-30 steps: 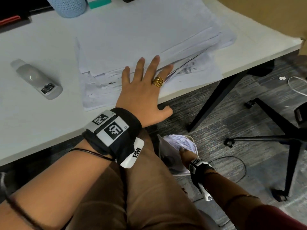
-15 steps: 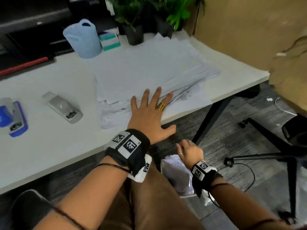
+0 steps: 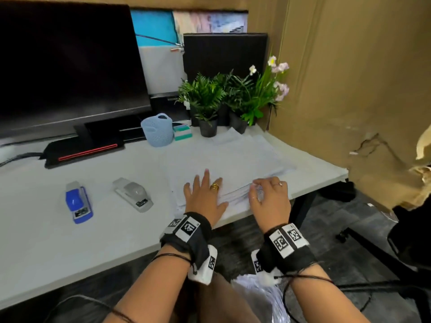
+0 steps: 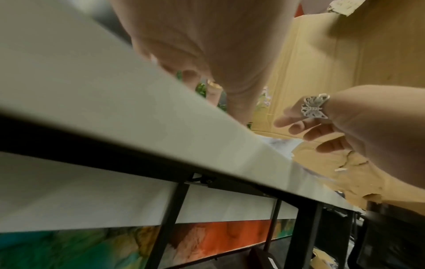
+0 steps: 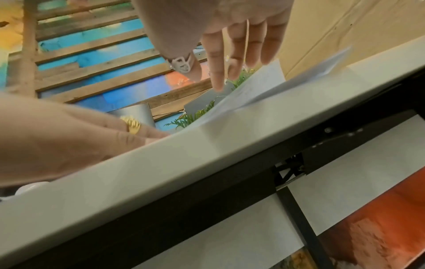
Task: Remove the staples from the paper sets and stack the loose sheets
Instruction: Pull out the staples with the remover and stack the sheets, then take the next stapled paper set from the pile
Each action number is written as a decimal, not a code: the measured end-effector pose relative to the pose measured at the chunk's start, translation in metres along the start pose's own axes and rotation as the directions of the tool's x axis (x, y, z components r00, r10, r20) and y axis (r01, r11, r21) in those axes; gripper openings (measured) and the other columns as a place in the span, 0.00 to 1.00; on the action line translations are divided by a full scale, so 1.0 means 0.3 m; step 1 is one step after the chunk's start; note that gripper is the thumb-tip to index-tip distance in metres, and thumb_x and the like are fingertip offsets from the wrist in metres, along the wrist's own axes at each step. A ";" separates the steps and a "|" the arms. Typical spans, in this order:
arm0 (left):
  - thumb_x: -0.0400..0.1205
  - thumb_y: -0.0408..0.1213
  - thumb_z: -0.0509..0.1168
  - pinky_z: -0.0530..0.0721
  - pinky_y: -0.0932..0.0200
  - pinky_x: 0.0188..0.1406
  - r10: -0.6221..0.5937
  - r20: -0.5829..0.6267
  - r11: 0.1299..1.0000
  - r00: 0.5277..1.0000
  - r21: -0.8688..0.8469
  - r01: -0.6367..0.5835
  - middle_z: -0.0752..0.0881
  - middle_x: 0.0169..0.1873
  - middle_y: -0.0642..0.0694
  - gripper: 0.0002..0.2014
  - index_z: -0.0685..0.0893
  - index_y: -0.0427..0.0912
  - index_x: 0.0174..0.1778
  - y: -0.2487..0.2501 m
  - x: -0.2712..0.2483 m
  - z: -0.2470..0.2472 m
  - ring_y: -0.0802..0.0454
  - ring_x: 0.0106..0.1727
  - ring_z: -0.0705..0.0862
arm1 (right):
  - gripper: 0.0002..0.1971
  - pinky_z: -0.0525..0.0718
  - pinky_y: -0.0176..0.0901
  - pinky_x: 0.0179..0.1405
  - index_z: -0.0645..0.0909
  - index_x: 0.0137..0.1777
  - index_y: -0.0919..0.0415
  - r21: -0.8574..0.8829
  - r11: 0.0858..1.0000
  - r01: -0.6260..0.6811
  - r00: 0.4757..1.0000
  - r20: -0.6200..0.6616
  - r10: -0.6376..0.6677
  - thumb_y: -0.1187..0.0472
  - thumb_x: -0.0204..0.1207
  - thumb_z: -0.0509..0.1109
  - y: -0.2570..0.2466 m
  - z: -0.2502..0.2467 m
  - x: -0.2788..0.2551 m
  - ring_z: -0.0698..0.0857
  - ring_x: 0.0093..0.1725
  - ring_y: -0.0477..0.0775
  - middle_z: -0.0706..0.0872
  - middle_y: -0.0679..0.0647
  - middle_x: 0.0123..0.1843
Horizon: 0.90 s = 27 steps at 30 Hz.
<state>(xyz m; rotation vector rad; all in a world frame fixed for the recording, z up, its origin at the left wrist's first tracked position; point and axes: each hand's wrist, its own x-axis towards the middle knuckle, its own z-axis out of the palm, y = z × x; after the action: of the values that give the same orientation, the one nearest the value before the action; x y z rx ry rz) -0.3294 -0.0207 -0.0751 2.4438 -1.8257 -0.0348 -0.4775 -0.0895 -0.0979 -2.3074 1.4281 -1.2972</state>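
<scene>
Paper sheets (image 3: 224,159) lay in a loose, spread pile on the right part of the white desk (image 3: 70,241), reaching its front edge. In the head view, the left hand (image 3: 205,199) lay flat on the near edge of that pile, fingers straight and spread, a gold ring (image 3: 214,186) on one finger. The right hand (image 3: 270,199) was just beside it over the pile's front right corner, fingers bent downward at the sheet edges; whether they actually pinched a sheet could not be told from there. A grey stapler (image 3: 134,194) and a blue stapler (image 3: 78,202) lay on the desk to the left, well apart from the paper. A pale blue basket (image 3: 157,130) and potted plants (image 3: 210,99) stood behind the pile, beside a dark monitor (image 3: 67,66).

From the left wrist, the left hand (image 4: 207,45) rested palm down over the desk edge (image 4: 161,127), while the right hand (image 4: 345,127) hung beside it with loosely curled fingers and a butterfly ring (image 4: 314,107).

From the right wrist, the right hand (image 5: 230,36) had its fingers (image 5: 216,60) extended and slightly parted, their tips touching a raised sheet (image 5: 260,85) at the desk edge. The left hand (image 5: 69,136) pressed flat on the desk edge beside it.
</scene>
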 end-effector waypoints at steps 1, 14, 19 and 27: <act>0.84 0.57 0.51 0.53 0.42 0.77 -0.022 0.033 1.000 0.999 0.002 0.022 0.51 0.82 0.44 0.31 0.53 0.52 0.82 -0.014 -0.006 0.009 0.43 0.81 0.54 | 0.21 0.79 0.49 0.44 0.88 0.46 0.59 -0.012 1.000 -0.004 1.000 0.024 0.004 0.47 0.74 0.56 -0.004 0.008 0.010 0.79 0.51 0.63 0.84 0.59 0.46; 0.87 0.42 0.50 0.73 0.60 0.59 0.154 -0.036 0.979 0.988 -0.131 -0.157 0.79 0.68 0.49 0.20 0.70 0.55 0.76 -0.118 -0.112 -0.015 0.52 0.66 0.73 | 0.20 0.70 0.49 0.55 0.87 0.49 0.58 -0.019 0.931 -0.365 0.915 0.177 0.362 0.42 0.77 0.65 -0.111 0.014 0.022 0.74 0.59 0.61 0.86 0.55 0.53; 0.77 0.63 0.60 0.64 0.60 0.71 0.155 0.011 0.959 0.988 -0.240 -0.148 0.70 0.75 0.58 0.28 0.74 0.57 0.72 -0.124 -0.175 -0.057 0.57 0.75 0.64 | 0.08 0.66 0.45 0.39 0.79 0.44 0.67 0.097 0.924 -0.370 0.922 0.163 0.352 0.61 0.80 0.65 -0.118 0.020 0.041 0.82 0.48 0.68 0.84 0.64 0.39; 0.79 0.55 0.64 0.65 0.47 0.76 0.004 -0.552 0.948 0.834 -0.265 -0.179 0.61 0.79 0.53 0.30 0.65 0.57 0.77 -0.185 -0.174 -0.302 0.52 0.77 0.55 | 0.08 0.70 0.19 0.28 0.70 0.41 0.62 0.538 0.840 -0.062 0.994 -0.047 0.103 0.72 0.81 0.61 -0.246 -0.113 0.057 0.76 0.28 0.39 0.73 0.50 0.28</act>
<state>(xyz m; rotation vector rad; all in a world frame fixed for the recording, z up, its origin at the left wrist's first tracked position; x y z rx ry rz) -0.2846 0.0505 0.0085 1.8858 -1.5355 0.3294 -0.4497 -0.0523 -0.0290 -1.8209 0.9914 -1.5295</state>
